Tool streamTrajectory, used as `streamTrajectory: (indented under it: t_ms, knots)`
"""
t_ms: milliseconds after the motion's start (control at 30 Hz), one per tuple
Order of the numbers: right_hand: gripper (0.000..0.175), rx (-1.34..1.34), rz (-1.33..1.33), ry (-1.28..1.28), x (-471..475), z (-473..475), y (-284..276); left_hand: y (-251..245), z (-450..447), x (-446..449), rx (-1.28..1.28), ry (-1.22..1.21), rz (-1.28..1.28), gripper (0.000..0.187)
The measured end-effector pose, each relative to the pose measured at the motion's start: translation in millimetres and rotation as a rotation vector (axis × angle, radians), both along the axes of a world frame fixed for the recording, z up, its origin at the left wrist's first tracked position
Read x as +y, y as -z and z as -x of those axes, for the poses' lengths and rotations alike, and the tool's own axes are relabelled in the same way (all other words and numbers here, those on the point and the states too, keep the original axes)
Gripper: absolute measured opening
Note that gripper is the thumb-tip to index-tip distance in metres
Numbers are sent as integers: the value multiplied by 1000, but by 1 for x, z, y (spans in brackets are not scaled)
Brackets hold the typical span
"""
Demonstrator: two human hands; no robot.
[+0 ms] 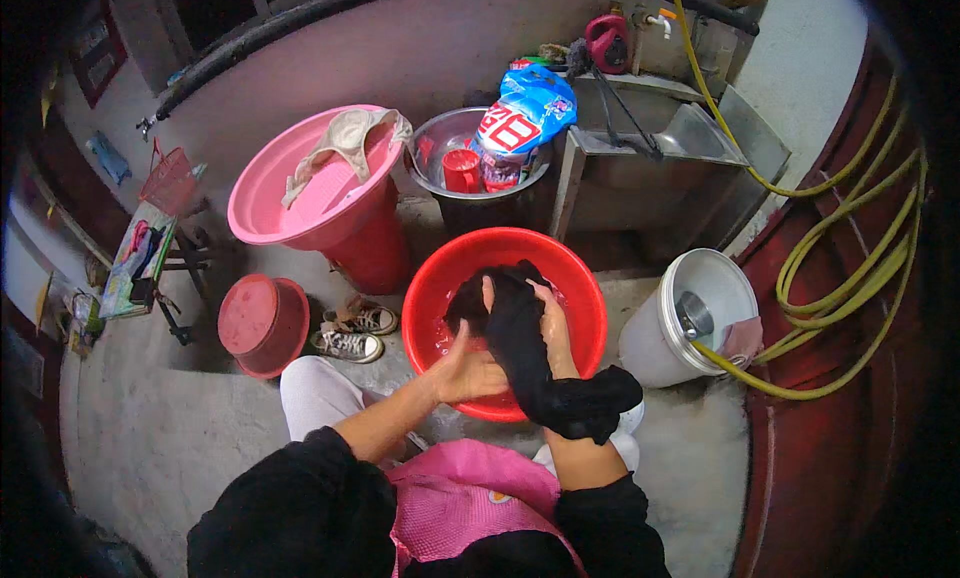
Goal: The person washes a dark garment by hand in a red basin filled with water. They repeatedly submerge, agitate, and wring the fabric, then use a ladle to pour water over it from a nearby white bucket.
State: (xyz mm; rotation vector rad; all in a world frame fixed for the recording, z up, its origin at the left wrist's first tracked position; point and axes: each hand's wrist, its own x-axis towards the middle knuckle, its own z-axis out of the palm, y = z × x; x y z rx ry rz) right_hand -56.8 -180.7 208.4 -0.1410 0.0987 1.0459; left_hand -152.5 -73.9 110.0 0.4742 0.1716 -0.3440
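Observation:
A black wet cloth garment (517, 345) hangs between my hands, with one part down in a red plastic basin (416, 300) of water and another draped over my right wrist. My right hand (553, 327) lies along the garment's right side, its fingers partly hidden by the fabric, and seems to hold it. On the basin's near left side is my left hand (465, 364), thumb raised and apart, its fingers reaching behind the black fabric; whether they grip it cannot be told.
A pink basin (255, 210) with a beige bra (349, 139) stands behind left, beside a metal pot (427, 177) holding a red mug (460, 169) and a blue bag (536, 102). An upturned basin (251, 315) and sneakers (349, 345) are left; a white bucket (649, 345) and yellow hose (795, 390) are right.

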Motion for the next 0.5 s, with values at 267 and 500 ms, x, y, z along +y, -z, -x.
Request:
streamTrajectory:
  t_ms: [267, 500]
  knots:
    - [37, -159, 302, -167, -29, 20, 26, 19, -60, 16, -9, -494, 51, 53]
    - [38, -345, 534, -87, -30, 32, 63, 13, -103, 40, 321, -61, -214, 32]
